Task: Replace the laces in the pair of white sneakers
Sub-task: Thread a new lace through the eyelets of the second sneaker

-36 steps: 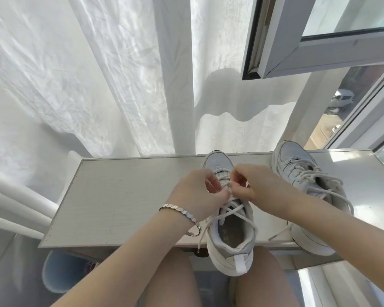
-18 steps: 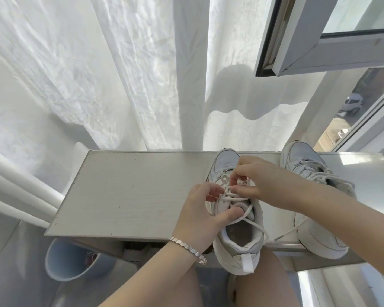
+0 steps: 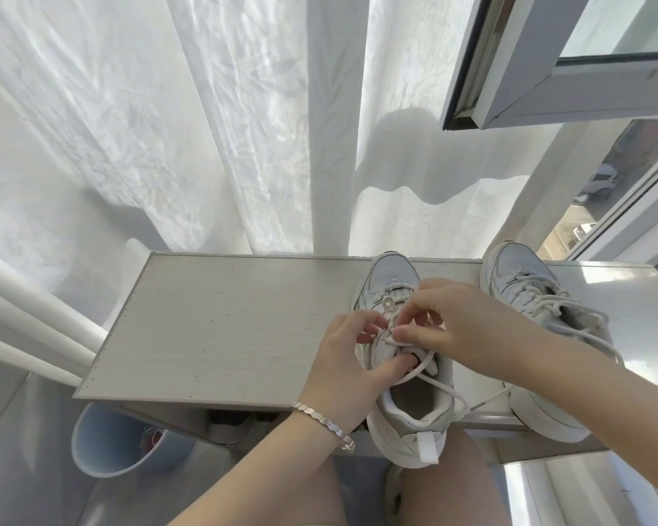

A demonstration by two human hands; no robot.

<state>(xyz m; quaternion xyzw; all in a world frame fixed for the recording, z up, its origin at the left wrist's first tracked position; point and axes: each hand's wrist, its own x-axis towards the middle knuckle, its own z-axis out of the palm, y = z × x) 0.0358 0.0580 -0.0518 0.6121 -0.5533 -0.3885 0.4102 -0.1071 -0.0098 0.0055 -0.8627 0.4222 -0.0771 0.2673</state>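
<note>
A thin white curtain [image 3: 168, 127], creased and lit from behind, is hung behind a long pale bench [image 3: 221, 328] with a matt, slightly speckled top. Two white sneakers are placed on the right part of the bench, toes toward the curtain: the nearer sneaker [image 3: 407, 438] in front of the person, its heel over the front edge, and the second sneaker [image 3: 540, 411] just beside it on the right, its laces loosened. The uppers look smooth, with padded collars and thick soles. Such a shoe is judged light but rather stiff, so it is best held by the side near the eyelets. The nearer sneaker is gripped there by the left hand [image 3: 342, 358], fingers curled round its side and the thumb pressed near the tongue. The lace [image 3: 415, 372], a soft pale cord, is pinched between thumb and forefinger of the right hand [image 3: 456, 320] over the eyelets. It is limp and will probably slip, so it should be taken close to its end.
</note>
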